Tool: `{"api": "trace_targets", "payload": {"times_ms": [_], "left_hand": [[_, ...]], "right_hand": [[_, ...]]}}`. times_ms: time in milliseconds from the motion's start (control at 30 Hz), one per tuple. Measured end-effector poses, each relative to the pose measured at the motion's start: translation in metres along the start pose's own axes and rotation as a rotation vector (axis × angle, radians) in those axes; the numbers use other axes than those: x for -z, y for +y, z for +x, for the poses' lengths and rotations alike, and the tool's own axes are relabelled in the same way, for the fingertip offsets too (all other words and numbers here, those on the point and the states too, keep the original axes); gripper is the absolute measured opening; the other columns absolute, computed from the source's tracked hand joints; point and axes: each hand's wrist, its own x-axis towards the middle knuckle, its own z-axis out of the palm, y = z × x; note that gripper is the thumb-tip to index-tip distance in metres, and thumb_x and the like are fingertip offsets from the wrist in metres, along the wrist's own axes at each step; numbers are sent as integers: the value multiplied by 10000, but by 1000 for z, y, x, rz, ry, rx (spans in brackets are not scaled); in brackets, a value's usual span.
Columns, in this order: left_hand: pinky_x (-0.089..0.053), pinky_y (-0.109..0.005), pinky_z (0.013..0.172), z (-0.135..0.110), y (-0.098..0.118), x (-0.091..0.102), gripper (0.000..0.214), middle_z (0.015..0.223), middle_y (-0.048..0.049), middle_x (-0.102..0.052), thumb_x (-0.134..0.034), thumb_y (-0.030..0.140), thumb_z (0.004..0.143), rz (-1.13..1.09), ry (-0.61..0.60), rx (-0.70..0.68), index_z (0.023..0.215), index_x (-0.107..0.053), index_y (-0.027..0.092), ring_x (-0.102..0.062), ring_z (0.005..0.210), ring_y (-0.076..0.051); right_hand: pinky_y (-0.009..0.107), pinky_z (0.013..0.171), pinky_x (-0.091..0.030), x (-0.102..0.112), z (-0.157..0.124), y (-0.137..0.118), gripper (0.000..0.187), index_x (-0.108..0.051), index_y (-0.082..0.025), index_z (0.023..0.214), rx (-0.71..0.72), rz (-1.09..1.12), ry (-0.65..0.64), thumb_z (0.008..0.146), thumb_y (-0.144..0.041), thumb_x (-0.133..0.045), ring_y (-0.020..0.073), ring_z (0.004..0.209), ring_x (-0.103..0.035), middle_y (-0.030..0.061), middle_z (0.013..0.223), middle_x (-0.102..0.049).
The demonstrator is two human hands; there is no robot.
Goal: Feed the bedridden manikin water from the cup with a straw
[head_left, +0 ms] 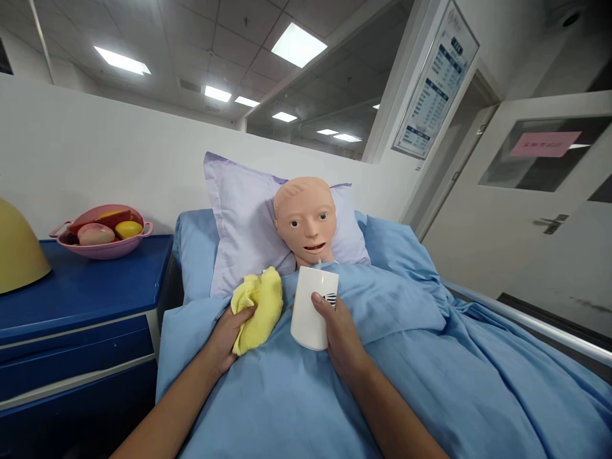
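Note:
My left hand (228,338) grips a folded yellow towel (261,312) above the blue quilt (282,408). In my right hand (342,335) is a white mug (310,322) with a dark striped mark, my thumb across its front and the other fingers mostly hidden. A short pale tip, perhaps a straw, shows over the mug's rim. Just beyond it lies a manikin (306,217), its mouth slightly parted and its head on a lilac pillow (243,223). The quilt covers the manikin up to the neck.
To the left, a blue bedside cabinet (162,261) bears a pink basket (109,250) of fruit and a yellow rounded object (19,248). A metal bed rail (526,322) runs along the right side. Behind the bed stands a white wall (119,153); a door (507,217) is at right.

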Motion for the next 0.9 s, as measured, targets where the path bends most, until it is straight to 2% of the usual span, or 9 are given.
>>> {"api": "trace_targets", "payload": {"times_ms": [567, 767, 833, 900], "left_hand": [[-561, -337, 810, 1, -2, 2, 494, 1062, -101, -711, -694, 246, 746, -22, 2, -6, 1217, -559, 181, -685, 929, -244], [-549, -360, 845, -1, 2, -1, 523, 1101, -118, -697, -694, 268, 752, -36, -45, 8, 1241, -533, 177, -682, 945, -250], [-552, -353, 831, -3, 5, -3, 514, 1075, -123, -704, -702, 276, 745, -7, -21, 5, 1221, -544, 164, -684, 937, -250], [-551, -331, 822, -8, 10, -8, 514, 1067, -107, -709, -720, 280, 729, 45, 52, -48, 1205, -557, 176, -683, 939, -239]], "right_hand": [[348, 660, -528, 2, 2, 3, 466, -628, -192, 1027, 1, -1, 6, 708, -524, -699, 241, 756, -662, 69, 879, -713], [346, 627, -529, -2, 0, 1, 461, -618, -178, 1008, 5, -11, 23, 704, -513, -709, 233, 714, -661, 63, 823, -705], [352, 633, -534, -4, -2, 1, 464, -612, -178, 1010, 34, -15, 42, 704, -514, -709, 240, 734, -664, 67, 841, -705], [361, 655, -541, -6, -4, 3, 486, -603, -185, 1026, 84, -15, 71, 692, -517, -720, 249, 770, -665, 69, 868, -705]]}}
